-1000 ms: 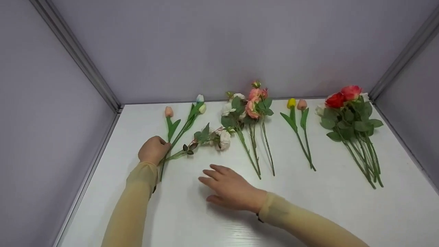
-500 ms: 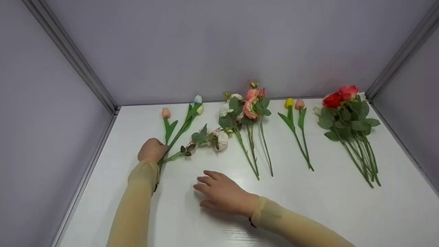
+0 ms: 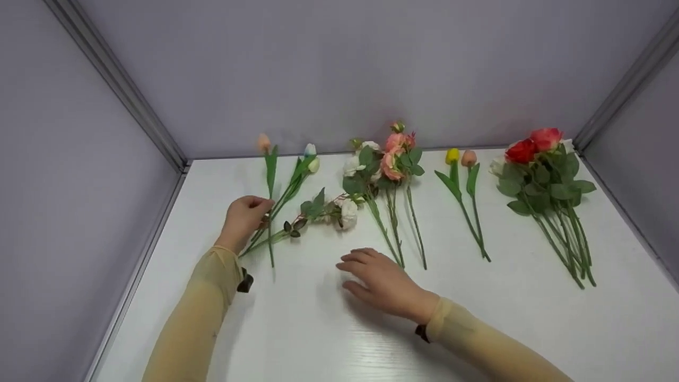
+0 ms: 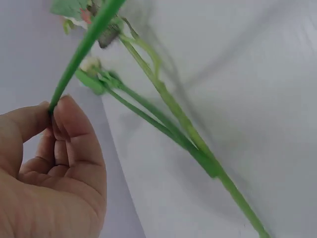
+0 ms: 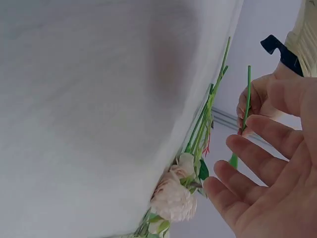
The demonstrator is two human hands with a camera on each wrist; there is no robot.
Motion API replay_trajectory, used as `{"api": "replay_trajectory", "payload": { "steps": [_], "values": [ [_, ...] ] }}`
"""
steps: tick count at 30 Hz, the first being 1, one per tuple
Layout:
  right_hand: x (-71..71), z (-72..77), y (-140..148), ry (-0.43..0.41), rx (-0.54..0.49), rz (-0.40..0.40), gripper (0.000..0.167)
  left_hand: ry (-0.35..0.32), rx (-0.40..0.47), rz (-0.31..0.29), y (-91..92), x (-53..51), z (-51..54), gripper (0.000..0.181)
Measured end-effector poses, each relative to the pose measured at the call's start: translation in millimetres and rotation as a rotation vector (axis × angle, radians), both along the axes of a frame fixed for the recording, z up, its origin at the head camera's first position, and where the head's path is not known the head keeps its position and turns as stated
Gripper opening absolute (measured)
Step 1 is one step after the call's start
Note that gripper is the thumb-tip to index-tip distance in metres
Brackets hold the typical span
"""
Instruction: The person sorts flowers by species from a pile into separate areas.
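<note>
My left hand pinches the green stem of a peach tulip between thumb and forefinger, holding it raised above the table. In the left wrist view the pinched stem slants up from the fingertips. Below it on the table lie white-and-blue and cream tulips and a pale pink rose, their stems crossing. My right hand hovers over the table with fingers spread and nothing in them, close to the stem ends of the middle flowers. The right wrist view shows its loose fingers in front of the left hand.
White and coral roses lie at the back middle of the white table. Right of them are a yellow tulip and another peach tulip. A bunch of red and white roses lies far right. Grey panels enclose the back and sides.
My left hand has lifted the peach tulip off the table, moving it up and slightly right, away from the other stems. The right hand has shifted to the right.
</note>
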State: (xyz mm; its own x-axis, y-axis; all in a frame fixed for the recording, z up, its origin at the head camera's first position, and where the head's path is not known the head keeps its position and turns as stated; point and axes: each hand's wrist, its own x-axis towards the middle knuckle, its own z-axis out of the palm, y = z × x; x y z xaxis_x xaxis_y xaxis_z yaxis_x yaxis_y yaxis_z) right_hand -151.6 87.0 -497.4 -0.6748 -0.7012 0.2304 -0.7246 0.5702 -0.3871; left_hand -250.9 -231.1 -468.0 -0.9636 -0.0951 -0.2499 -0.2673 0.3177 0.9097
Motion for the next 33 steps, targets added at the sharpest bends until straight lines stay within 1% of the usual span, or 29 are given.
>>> {"api": "replay_trajectory", "payload": {
  "steps": [2, 4, 5, 8, 10, 11, 12, 14, 15, 18, 22, 24, 27, 33],
  "values": [
    [-1.0, 1.9, 10.9, -0.039, -0.083, -0.08, 0.029, 0.025, 0.083, -0.013, 19.5, 3.2, 5.5, 0.033],
    [0.3, 2.9, 22.0, -0.119, -0.167, -0.165, 0.024, 0.046, 0.141, -0.042, 42.2, 9.5, 7.9, 0.031],
    [1.7, 3.2, 27.5, -0.173, -0.212, -0.207, 0.022, 0.059, 0.183, -0.058, 54.6, 13.1, 8.0, 0.03],
    [7.1, 4.9, 42.7, -0.376, -0.355, -0.31, 0.02, 0.095, 0.307, -0.122, 93.1, 25.8, 6.5, 0.026],
    [10.8, 6.8, 51.1, -0.52, -0.463, -0.346, 0.021, 0.121, 0.399, -0.167, 118.6, 33.7, 5.7, 0.024],
    [12.5, 7.5, 54.6, -0.579, -0.509, -0.357, 0.023, 0.135, 0.449, -0.189, 130.6, 37.2, 5.6, 0.023],
    [13.9, 8.0, 57.6, -0.633, -0.553, -0.367, 0.024, 0.145, 0.479, -0.211, 141.8, 40.9, 5.9, 0.023],
    [17.6, 8.8, 62.0, -0.714, -0.623, -0.385, 0.03, 0.165, 0.532, -0.242, 162.1, 47.7, 6.8, 0.023],
    [19.8, 8.6, 63.9, -0.741, -0.651, -0.397, 0.032, 0.173, 0.545, -0.255, 170.9, 50.9, 7.0, 0.024],
    [26.5, 6.3, 69.1, -0.771, -0.696, -0.444, 0.036, 0.187, 0.573, -0.288, 192.0, 58.8, 5.8, 0.023],
    [33.2, 1.7, 76.8, -0.772, -0.724, -0.515, 0.035, 0.202, 0.596, -0.318, 209.1, 65.7, 1.8, 0.02],
    [35.0, -0.3, 80.5, -0.77, -0.725, -0.546, 0.032, 0.202, 0.608, -0.327, 214.1, 68.2, -0.2, 0.02],
    [36.5, -2.8, 85.2, -0.765, -0.726, -0.576, 0.028, 0.192, 0.616, -0.325, 219.1, 70.9, -1.5, 0.02],
    [36.2, -3.9, 88.0, -0.746, -0.717, -0.593, 0.029, 0.181, 0.624, -0.318, 221.1, 72.5, -0.8, 0.019]
  ]
}}
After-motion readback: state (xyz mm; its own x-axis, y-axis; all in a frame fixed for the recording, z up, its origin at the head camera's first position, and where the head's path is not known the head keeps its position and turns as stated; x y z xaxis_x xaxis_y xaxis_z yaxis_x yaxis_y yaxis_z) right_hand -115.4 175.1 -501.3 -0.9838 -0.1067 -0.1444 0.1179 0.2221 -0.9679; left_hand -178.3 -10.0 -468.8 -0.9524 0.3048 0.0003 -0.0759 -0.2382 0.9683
